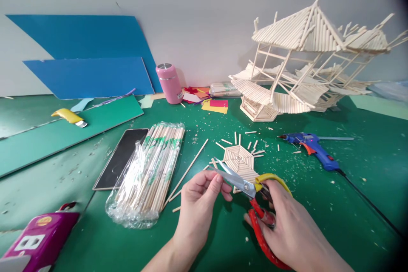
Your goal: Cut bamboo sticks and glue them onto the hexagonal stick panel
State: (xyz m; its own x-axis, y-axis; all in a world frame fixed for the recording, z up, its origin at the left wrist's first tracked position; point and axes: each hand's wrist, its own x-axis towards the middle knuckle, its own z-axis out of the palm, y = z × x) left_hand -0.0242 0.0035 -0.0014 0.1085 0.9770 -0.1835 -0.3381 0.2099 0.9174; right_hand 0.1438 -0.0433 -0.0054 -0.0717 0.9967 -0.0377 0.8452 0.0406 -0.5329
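Green print on the clear plastic bag of wooden sticks (149,170) is unreadable. Right hand (291,225) grips red-and-yellow-handled scissors (255,197); left hand (199,197) pinches a short stick at the blades, above the hexagonal stick panel (239,159) on the green worktop (334,204), blue glue gun (314,146) nearby

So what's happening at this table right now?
A person is working with wooden sticks on a green table. The right hand holds scissors with red and yellow handles, and the left hand pinches something small at the blades, too small to make out. Just beyond the scissors lies a flat hexagon of sticks with cut bits around it. A bag of sticks lies to the left, a blue glue gun to the right, and a stick-built house model stands behind.
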